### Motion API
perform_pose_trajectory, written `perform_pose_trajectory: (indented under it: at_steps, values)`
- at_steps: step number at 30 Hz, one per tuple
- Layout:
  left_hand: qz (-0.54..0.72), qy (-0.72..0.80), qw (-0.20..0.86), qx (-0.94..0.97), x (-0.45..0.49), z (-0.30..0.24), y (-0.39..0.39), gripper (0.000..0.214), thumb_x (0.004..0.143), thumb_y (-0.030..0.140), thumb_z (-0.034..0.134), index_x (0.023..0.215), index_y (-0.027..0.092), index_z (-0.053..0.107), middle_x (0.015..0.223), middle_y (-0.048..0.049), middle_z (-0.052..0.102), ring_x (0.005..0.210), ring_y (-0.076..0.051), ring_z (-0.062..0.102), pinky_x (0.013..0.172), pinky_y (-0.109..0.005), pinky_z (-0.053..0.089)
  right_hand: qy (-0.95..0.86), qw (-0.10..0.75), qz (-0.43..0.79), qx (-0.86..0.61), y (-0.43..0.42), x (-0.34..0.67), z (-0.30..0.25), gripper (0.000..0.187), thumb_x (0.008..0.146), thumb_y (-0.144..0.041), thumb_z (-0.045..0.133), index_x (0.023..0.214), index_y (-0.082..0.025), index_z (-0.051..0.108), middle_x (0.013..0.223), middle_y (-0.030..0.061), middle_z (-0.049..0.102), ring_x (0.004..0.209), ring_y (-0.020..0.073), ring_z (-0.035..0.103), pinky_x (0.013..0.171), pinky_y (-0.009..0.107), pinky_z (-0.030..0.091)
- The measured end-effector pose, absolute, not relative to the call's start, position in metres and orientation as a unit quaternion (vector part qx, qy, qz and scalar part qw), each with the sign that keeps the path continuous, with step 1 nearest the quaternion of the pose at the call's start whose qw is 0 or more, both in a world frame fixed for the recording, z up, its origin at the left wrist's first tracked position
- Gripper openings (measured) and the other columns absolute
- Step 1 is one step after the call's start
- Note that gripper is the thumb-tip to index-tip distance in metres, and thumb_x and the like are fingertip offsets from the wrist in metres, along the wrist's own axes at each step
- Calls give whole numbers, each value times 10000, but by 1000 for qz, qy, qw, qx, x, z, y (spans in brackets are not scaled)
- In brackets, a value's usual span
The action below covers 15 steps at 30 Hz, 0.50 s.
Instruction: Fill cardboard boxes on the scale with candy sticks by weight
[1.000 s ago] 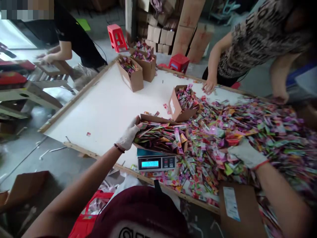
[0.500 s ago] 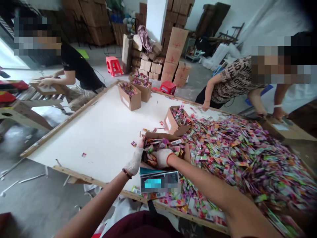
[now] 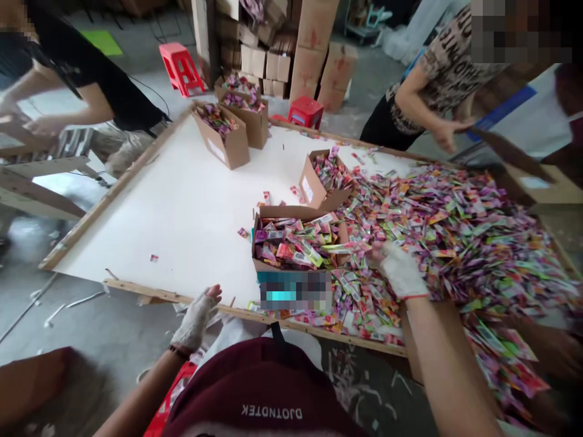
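Observation:
An open cardboard box (image 3: pixel 273 213) heaped with colourful sachets sits on a blue scale (image 3: pixel 295 292) at the near edge of the white table (image 3: pixel 182 206). My right hand (image 3: pixel 399 271), in a white glove, lies on the big pile of sachets (image 3: pixel 464 243) just right of the box, its fingers curled down into the packets. My left hand (image 3: pixel 197 315), gloved with bare fingertips, hangs off the table's front edge, left of the scale, with loose fingers and nothing in it.
Another filled box (image 3: pixel 314 185) stands behind the first, and two more (image 3: pixel 228 145) at the far corner. Red stools (image 3: pixel 180 60) and stacked cartons (image 3: pixel 314 36) lie beyond. A person in black (image 3: pixel 95 85) works at the left; another person (image 3: pixel 437 73) handles a carton (image 3: pixel 537 182) at the right.
My left hand has let go of the box's side and dropped below the table edge. My right hand has left the box and moved right onto the sachet pile.

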<state>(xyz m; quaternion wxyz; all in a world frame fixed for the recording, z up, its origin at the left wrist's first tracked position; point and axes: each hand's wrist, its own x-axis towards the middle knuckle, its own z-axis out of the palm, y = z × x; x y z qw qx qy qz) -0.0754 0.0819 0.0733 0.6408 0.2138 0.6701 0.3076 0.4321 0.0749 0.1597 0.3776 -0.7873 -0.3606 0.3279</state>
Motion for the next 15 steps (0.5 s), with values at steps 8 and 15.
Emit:
perform_pose_trajectory:
  at_steps: [8,15]
  values:
    - [182,739,619,192,-42,66,44,661,726,618,797,1230,205,691,1367,-212,714,1320,-385,656,1105,-501,496,-412,20,309,-857,-31,368,-16,687,564,-546,783,1223,-468,605,1592,191,482,1558,533,317,1066,797,296]
    - [114,714,596,349,-25,75,26,777,639,707,813,1202,173,761,1393,-206,707,1429,-404,562,1190,-470,444,-424,-104,217,-873,49,481,-43,828,770,-512,735,1512,-248,475,1645,323,304,1508,514,358,999,707,448]
